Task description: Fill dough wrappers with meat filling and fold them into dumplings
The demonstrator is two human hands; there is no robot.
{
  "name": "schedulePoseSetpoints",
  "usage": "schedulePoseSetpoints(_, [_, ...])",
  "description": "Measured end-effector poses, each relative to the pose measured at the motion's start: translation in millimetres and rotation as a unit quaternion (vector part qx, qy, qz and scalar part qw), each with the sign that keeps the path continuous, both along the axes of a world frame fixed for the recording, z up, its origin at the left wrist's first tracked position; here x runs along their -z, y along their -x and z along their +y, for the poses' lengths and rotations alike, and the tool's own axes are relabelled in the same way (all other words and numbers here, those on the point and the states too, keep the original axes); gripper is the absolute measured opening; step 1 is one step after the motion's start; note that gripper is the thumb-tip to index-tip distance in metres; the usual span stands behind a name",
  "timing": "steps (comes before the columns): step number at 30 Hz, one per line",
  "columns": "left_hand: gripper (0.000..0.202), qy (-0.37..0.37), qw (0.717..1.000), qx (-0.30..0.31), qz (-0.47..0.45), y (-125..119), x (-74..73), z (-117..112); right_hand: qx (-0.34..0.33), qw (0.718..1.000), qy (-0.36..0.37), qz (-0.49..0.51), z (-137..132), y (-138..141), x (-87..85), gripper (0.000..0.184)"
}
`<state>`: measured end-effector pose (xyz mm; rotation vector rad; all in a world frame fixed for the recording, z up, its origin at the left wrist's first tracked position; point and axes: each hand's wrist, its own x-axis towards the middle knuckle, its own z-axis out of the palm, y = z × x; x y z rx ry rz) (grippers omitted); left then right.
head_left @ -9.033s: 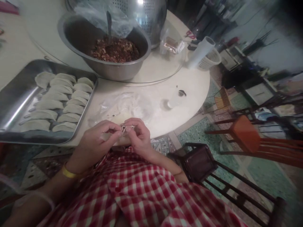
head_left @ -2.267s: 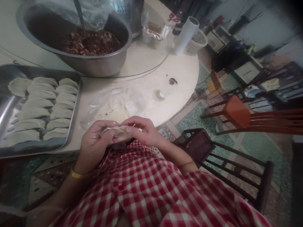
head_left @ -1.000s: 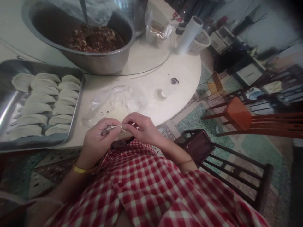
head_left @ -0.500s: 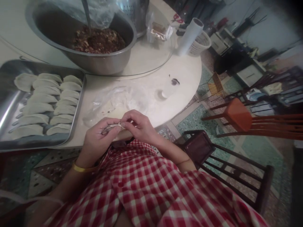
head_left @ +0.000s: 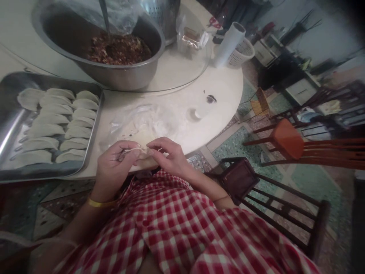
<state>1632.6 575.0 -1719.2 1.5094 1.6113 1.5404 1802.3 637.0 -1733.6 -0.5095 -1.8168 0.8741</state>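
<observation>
Between my two hands, at the table's near edge, is a pale dumpling with its rim pinched up; my fingers cover most of it. My left hand is closed on its left side, thumb along the rim. The fingertips of my right hand pinch its right end. Left of my hands, a metal tray holds folded dumplings in two rows. Beyond my hands stands a big metal bowl of dark minced filling, with a utensil handle sticking up from it.
Clear plastic sheeting lies on the floury table. A small white cup-like item is to the right. Farther back are a plastic-wrapped packet, a plastic roll and a white basket. Chairs stand at the right.
Both hands have shifted slightly, the left a little leftward. My right fingers are lower and nearer, and more of the dumpling's pinched rim shows between the thumbs.
</observation>
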Motion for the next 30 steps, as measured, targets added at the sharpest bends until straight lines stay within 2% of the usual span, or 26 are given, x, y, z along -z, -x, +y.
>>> schedulePoseSetpoints(6, [0.012,0.011,1.000,-0.006,0.021,-2.3,-2.9,-2.9,-0.019,0.997,0.075,-0.007,0.8,-2.4,-5.5,0.015])
schedulePoseSetpoints(15, [0.020,0.041,0.999,0.000,0.023,-4.4,0.2,-1.6,-0.011,0.991,0.129,-0.036,-1.5,-6.3,-9.8,0.014])
schedulePoseSetpoints(20, [0.017,0.044,0.998,0.010,0.037,-5.6,-5.0,-3.6,0.000,0.994,0.105,-0.039,-1.7,-2.8,-9.0,0.013])
schedulePoseSetpoints(26, [0.013,0.025,0.994,0.053,0.090,-6.1,-6.7,-1.3,0.003,0.993,0.117,-0.031,0.7,-2.4,-9.2,0.013])
schedulePoseSetpoints(28, [0.012,0.032,0.993,0.058,0.095,-6.0,-6.7,-1.4,-0.007,0.995,0.096,-0.035,0.2,-3.2,-9.4,0.015])
schedulePoseSetpoints(30, [0.013,0.039,0.993,0.053,0.097,-5.5,-6.5,-2.2,-0.011,0.998,0.045,-0.039,-1.0,-4.3,-9.4,0.018])
